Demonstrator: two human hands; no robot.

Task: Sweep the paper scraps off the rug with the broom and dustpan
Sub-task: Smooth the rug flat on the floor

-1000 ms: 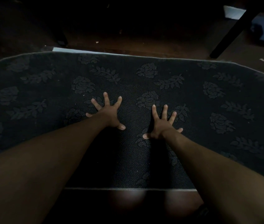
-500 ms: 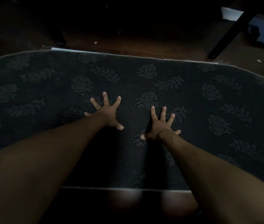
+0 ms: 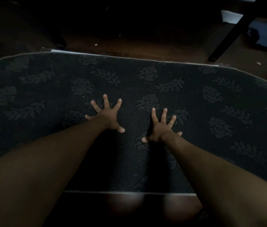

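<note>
Head view, dim light. My left hand (image 3: pixel 107 114) is spread wide, fingers straight and fanned, palm down on the rug (image 3: pixel 211 112); it grips nothing. My right hand (image 3: pixel 159 128) lies the same way, fingers splayed and flat against the pile, thumb out toward the left hand, holding nothing. The two hands sit near each other around the middle of the rug, apart, with a strip of bare pile between the thumbs. Both forearms run in from the bottom corners. The rug is dark, almost black, with a raised pattern of roses and leafy sprigs and a pale thin edging; its far edge curves across the upper part of the view and its near edge runs straight just in front of my knees (image 3: pixel 154 207). It lies under both palms and reaches well out to either side of them. Beyond the far edge is a dark wooden floor (image 3: pixel 146 45) with a small pale scrap (image 3: pixel 96 44) on it, well away from my hands, and another pale fleck (image 3: pixel 258 63) at the right. A black slanted furniture leg (image 3: pixel 237 28) stands on the floor at upper right.
</note>
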